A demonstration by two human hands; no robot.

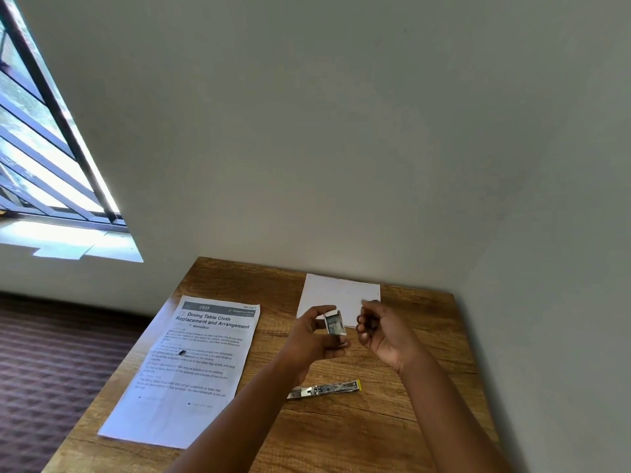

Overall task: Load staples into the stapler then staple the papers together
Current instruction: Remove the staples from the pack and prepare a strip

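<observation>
My left hand holds a small white staple box above the wooden table; the box is slid open and staples show inside. My right hand hovers just right of the box, its fingers curled around something small and dark that I cannot make out. The stapler lies opened out flat on the table below my hands, metal rail exposed, yellow tip pointing right. A printed sheet headed "Dining Table Cloth Replacement and Arrangement" lies at the table's left. A blank white paper rests by the far wall.
The table stands in a corner, with walls behind it and to its right. A barred window is at the upper left. Patterned dark carpet covers the floor left of the table.
</observation>
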